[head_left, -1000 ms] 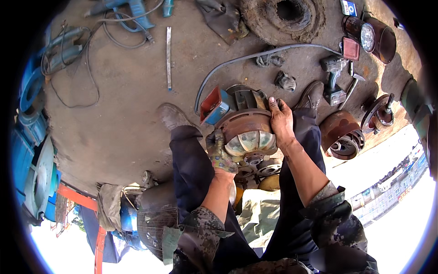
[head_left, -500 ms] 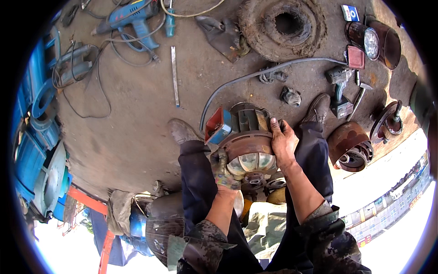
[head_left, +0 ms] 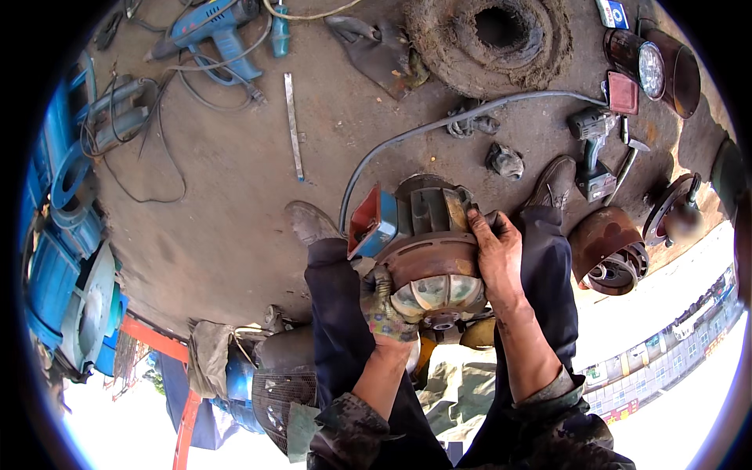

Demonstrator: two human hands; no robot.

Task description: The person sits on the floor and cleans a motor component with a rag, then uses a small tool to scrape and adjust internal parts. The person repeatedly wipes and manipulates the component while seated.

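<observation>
An electric motor, with a rusty band, a ribbed pale end cover and a blue open terminal box, sits between my legs. My left hand, in a dirty work glove, is closed around the near left side of the end cover. Bare and smudged, my right hand grips the motor's right side, thumb on the ribbed housing and fingers curled by its edge. A grey cable curves from beside the terminal box across the ground.
Ahead lie a dirt-caked ring, a dark cloth and a metal strip. A blue heat gun is far left. To my right are a cordless impact driver, a hammer and a rusty cylindrical housing.
The view has shifted slightly. Both hands keep their hold on the motor, which stays between my legs with little visible movement. More of a dark shape shows at the right edge.
</observation>
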